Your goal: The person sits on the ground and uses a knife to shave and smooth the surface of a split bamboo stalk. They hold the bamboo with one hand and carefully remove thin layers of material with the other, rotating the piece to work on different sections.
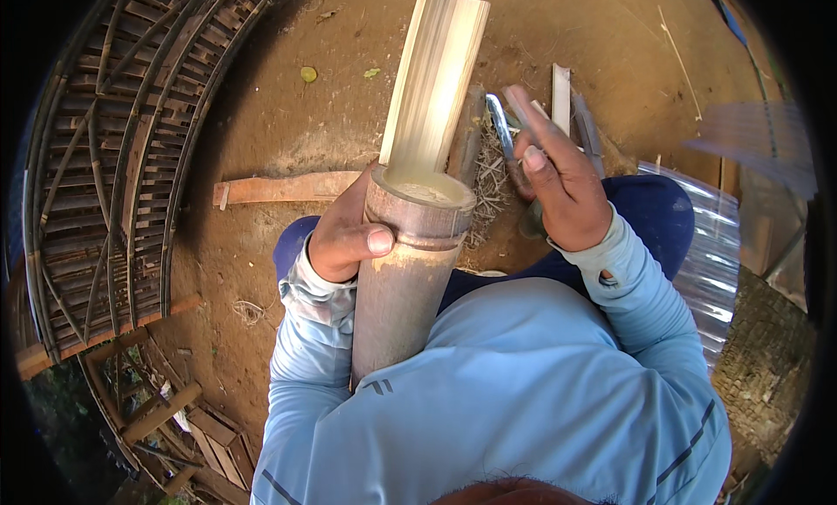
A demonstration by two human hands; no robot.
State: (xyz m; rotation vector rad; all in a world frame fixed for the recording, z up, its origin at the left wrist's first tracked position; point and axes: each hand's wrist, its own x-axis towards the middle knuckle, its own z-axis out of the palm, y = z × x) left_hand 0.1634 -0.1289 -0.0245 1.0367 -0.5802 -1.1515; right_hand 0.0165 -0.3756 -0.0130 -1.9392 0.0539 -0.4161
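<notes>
My left hand grips a thick bamboo tube just below its rim, thumb across the near side. The tube leans against my shirt, with its round mouth facing up and away from me. From that mouth rises a long trough-shaped piece of split bamboo, its pale inner face showing. I cannot tell whether the two are joined. To the right, my right hand is raised, its index finger stretched and slightly blurred, the thumb apart. A shiny blade shows just beyond its fingers; its handle is not clear.
Pale shavings lie on the dirt ground between my knees. Beyond my right hand are split bamboo strips. A flat board lies to the left, near a slatted bamboo frame. A clear corrugated sheet is at my right.
</notes>
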